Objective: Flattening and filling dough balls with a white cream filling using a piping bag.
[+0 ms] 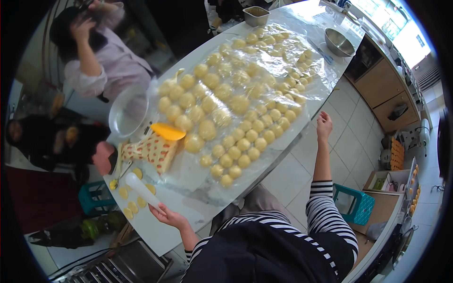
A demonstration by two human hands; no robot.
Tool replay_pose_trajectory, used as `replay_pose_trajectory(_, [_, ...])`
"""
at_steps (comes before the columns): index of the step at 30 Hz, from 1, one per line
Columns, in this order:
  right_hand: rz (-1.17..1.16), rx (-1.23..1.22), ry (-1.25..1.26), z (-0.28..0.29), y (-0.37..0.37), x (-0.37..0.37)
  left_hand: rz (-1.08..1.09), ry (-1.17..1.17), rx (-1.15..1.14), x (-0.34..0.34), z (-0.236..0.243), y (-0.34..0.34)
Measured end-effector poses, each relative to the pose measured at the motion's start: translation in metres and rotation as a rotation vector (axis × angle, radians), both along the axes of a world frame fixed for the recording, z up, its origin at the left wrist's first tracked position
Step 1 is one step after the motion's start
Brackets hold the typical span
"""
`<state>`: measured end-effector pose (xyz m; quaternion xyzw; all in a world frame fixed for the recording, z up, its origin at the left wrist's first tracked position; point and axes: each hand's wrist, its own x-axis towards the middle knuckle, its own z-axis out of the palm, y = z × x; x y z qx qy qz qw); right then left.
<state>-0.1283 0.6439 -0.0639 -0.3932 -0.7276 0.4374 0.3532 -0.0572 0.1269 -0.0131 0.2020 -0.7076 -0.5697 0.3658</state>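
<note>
My left hand (169, 217) is closed around one end of a white rolling pin (138, 185), which slants over the table's near left corner. Flattened dough rounds (132, 206) lie beside and beneath it. My right hand (324, 124) is off the table's right edge, above the floor, its fingers curled with nothing visible in them. Rows of pale yellow dough balls (244, 144) cover the middle of the table. Clear plastic film (302, 52) is spread over many of them. An orange scraper (168, 131) rests against a red-and-cream patterned packet (158, 153).
A translucent bowl (128, 112) stands at the table's left edge. Toward the far end are a metal bowl (339, 43) and a square metal tin (256, 16). Another person (111, 61) stands across the table. Teal stools (354, 203) flank the table; cabinets (382, 89) line the right.
</note>
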Motion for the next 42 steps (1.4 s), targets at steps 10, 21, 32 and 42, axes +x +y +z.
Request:
replay_pose_trajectory(10, [0.469, -0.049, -0.034, -0.009, 0.033, -0.07, -0.063, -0.093, -0.151, 0.004, 0.004, 0.042])
replay_pose_trajectory(21, [0.785, -1.171, 1.108, 0.081, -0.067, 0.011, 0.251, -0.031, 0.082, 0.056, -0.001, -0.026])
replay_pose_trajectory(32, [1.981, -0.26, -0.304, 0.034, -0.495, 0.094, 0.306, -0.38, -0.001, 0.131, -0.016, -0.155])
replay_pose_trajectory(42, [1.639, 0.985, -0.06, 0.064, -0.485, 0.098, -0.296, -0.585, -0.729, 0.149, 0.007, -0.141])
